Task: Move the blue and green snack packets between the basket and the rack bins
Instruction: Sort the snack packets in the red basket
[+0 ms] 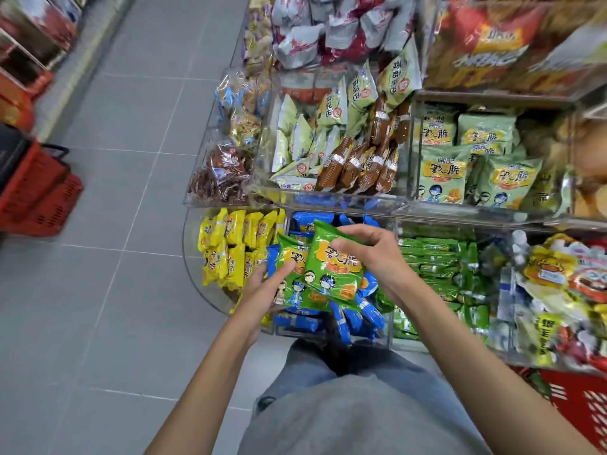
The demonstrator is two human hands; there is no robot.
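Two green snack packets (323, 274) are held over the clear rack bin of blue packets (348, 318). My left hand (266, 287) supports the lower green packet from the left, thumb on its front. My right hand (368, 251) grips the upper green packet at its right edge, fingers curled over the top. To the right, another bin (430, 267) is filled with green packets. A red basket (581, 405) shows at the lower right corner, partly hidden by my right arm.
A bin of yellow packets (230, 247) is left of the blue bin. Upper acrylic shelves (328, 192) hold pale green and brown snacks. Stacked red baskets (36, 188) stand on the grey tiled aisle floor at the left.
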